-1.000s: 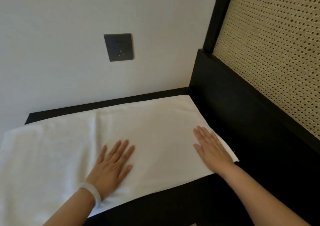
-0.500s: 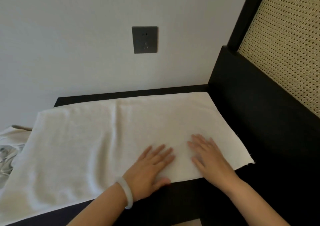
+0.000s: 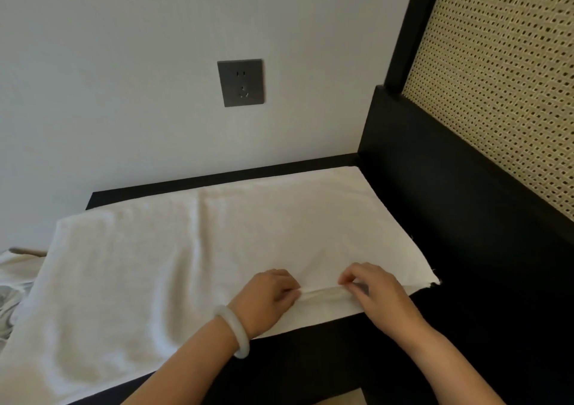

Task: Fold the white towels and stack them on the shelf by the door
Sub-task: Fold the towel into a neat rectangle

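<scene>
A white towel [image 3: 192,249] lies spread flat over most of the black table [image 3: 310,352]. A thin strip of the table's back edge shows bare along the wall [image 3: 108,94]. The towel's right end reaches the table's right edge, beside the black bed frame [image 3: 435,202], and its left end droops over the left edge. A soft crease runs front to back across it, left of the middle.

Both hands are down on the towel near the front edge, toward the right front corner. The left hand [image 3: 267,299] has its fingers curled in and pinches one end of a small raised ridge of cloth. The right hand [image 3: 375,296], close beside it, pinches the other end with fingertips and thumb drawn together. The ridge runs between them, parallel to the front edge. A pale bracelet [image 3: 236,333] sits on the left wrist.

On the wall above the table is a grey socket [image 3: 240,82]. A woven cane panel [image 3: 497,94] rises above the black frame on the right. Some crumpled cloth [image 3: 12,280] lies past the table's left edge.
</scene>
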`<state>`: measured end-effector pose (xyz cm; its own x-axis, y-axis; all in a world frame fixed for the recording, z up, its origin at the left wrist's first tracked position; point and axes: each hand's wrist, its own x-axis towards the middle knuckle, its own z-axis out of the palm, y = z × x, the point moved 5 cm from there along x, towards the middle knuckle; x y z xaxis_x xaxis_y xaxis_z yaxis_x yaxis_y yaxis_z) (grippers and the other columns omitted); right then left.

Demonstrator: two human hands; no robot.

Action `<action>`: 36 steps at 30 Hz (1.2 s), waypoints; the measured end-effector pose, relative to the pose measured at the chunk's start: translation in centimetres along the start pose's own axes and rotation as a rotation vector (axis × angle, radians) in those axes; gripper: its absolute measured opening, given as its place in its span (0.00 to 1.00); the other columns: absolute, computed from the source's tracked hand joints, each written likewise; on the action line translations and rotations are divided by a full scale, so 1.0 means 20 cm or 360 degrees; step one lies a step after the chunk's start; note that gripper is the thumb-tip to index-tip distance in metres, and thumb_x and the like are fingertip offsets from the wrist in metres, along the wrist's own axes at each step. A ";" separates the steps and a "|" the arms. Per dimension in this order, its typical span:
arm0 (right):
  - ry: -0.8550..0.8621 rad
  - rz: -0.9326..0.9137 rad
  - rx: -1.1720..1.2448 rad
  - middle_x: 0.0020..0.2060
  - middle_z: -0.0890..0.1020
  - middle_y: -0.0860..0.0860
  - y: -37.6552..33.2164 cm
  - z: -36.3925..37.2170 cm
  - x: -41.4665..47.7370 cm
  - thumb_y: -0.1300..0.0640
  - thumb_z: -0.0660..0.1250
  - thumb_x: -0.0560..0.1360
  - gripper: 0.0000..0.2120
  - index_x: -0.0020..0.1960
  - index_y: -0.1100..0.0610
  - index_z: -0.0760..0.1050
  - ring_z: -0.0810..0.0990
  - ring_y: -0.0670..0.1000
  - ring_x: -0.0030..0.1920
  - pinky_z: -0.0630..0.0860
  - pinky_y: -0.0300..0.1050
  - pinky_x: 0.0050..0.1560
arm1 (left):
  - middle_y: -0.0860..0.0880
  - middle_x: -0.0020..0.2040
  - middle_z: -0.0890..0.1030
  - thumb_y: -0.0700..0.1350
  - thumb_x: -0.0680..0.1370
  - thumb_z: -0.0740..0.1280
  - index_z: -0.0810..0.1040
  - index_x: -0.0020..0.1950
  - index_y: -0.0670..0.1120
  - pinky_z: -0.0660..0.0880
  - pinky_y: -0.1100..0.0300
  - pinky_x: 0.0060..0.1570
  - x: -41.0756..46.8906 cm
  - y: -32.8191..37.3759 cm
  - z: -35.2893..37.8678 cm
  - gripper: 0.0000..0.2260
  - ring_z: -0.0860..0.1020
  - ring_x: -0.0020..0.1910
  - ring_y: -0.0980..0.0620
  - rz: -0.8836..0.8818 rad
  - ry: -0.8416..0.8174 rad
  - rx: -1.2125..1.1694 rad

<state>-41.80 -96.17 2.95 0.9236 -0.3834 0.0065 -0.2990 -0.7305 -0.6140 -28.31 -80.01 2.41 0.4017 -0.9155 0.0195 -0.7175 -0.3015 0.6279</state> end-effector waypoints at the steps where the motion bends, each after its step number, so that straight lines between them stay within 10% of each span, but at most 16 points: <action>1: 0.0027 0.0038 0.0055 0.44 0.79 0.39 0.00 -0.01 -0.01 0.57 0.65 0.80 0.09 0.46 0.44 0.75 0.75 0.38 0.51 0.74 0.40 0.55 | 0.53 0.52 0.81 0.47 0.82 0.62 0.83 0.54 0.44 0.69 0.73 0.50 0.00 -0.01 -0.01 0.11 0.78 0.49 0.59 -0.0058 0.0018 -0.0080; 9: -0.0189 -0.0390 -0.0272 0.62 0.67 0.33 -0.08 0.13 -0.01 0.53 0.69 0.76 0.09 0.55 0.43 0.76 0.61 0.35 0.64 0.56 0.28 0.64 | 0.54 0.33 0.72 0.50 0.83 0.61 0.76 0.40 0.48 0.66 0.66 0.38 0.02 -0.04 -0.06 0.14 0.68 0.32 0.58 -0.0321 -0.0116 -0.0349; 17: 0.0075 -0.0508 -0.0705 0.66 0.73 0.46 -0.03 0.08 -0.06 0.48 0.73 0.71 0.12 0.53 0.44 0.75 0.68 0.48 0.63 0.68 0.44 0.65 | 0.57 0.55 0.80 0.46 0.83 0.60 0.81 0.55 0.50 0.70 0.66 0.57 0.00 -0.11 -0.09 0.10 0.77 0.54 0.59 -0.0310 0.0011 -0.0263; 22: 0.0137 -0.0728 -0.0795 0.67 0.73 0.51 -0.12 0.14 -0.04 0.53 0.75 0.72 0.08 0.44 0.50 0.76 0.70 0.51 0.64 0.63 0.50 0.72 | 0.60 0.76 0.59 0.60 0.77 0.40 0.64 0.76 0.55 0.46 0.64 0.74 0.04 -0.18 -0.07 0.31 0.54 0.77 0.59 -0.0160 0.0041 0.0293; 28: 0.0230 -0.0801 -0.0799 0.62 0.76 0.53 -0.12 0.13 -0.07 0.63 0.81 0.62 0.15 0.43 0.53 0.79 0.71 0.52 0.63 0.59 0.48 0.73 | 0.62 0.77 0.34 0.69 0.66 0.18 0.34 0.76 0.63 0.32 0.54 0.74 0.02 -0.34 -0.04 0.38 0.32 0.76 0.55 -0.0253 -0.0203 0.0751; 36: 0.0326 -0.0669 -0.0916 0.67 0.73 0.54 -0.05 0.11 -0.12 0.58 0.68 0.74 0.03 0.47 0.52 0.77 0.72 0.53 0.64 0.56 0.50 0.74 | 0.60 0.77 0.33 0.70 0.71 0.24 0.35 0.77 0.62 0.33 0.50 0.74 0.00 -0.34 -0.02 0.35 0.31 0.77 0.53 -0.0163 -0.0187 0.0801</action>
<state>-43.18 -93.25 1.76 0.9413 -0.0627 0.3316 -0.0605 -0.9980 -0.0169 -23.14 -77.88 -1.46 0.4383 -0.8896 -0.1281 -0.8741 -0.4551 0.1699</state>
